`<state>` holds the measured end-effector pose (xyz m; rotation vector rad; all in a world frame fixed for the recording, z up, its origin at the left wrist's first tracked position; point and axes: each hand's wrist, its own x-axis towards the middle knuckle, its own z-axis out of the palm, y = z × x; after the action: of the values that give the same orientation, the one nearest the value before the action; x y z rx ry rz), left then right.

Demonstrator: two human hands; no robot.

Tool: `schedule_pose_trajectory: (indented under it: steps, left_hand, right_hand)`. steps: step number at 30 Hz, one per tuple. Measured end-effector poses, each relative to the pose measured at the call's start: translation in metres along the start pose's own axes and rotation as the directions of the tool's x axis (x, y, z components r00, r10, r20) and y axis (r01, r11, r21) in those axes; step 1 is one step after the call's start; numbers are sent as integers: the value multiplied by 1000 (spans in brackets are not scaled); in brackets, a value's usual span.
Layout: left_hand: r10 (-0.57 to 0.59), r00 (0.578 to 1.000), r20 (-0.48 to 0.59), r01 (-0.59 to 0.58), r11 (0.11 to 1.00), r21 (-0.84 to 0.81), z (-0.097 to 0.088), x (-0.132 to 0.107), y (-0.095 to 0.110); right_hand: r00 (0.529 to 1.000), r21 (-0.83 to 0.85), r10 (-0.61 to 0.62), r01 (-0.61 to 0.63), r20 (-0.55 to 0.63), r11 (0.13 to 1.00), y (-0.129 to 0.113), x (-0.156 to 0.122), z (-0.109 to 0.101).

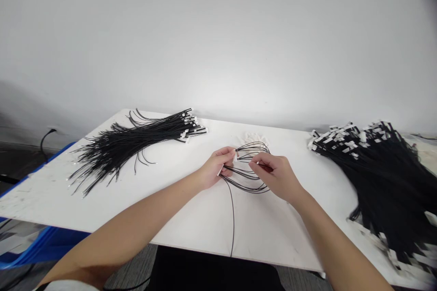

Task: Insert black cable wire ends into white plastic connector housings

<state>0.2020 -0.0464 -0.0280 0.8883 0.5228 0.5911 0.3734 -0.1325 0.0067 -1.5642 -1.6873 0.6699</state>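
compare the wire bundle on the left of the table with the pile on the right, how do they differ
The left wire bundle is thin and sparse; the right pile is far bigger and denser. The left bundle's free ends fan out; the right pile's wires lie packed. Both are black wires tipped with white connectors, lying on the table.

Matt white table top (191,209), scuffed in places, bears thin black plastic-sheathed wires (247,177) with white plastic connectors (254,137).

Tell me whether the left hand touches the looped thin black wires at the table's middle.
Touching. The head view shows the left hand pinching the looped thin black wires between thumb and fingertips, no gap.
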Motion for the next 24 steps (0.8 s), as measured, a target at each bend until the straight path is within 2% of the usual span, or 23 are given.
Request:
schedule_pose_trajectory:
  steps: [11, 24]
  left_hand:
    - [0, 1000, -28, 1, 999, 37, 2, -1, 0]
    - [6, 997, -77, -1, 998, 68, 2, -1, -1]
  right_hand:
    - [1000, -36, -19, 19, 5, 999, 1, 0, 0]
    - [986, -266, -163, 162, 20, 950, 10, 1, 11]
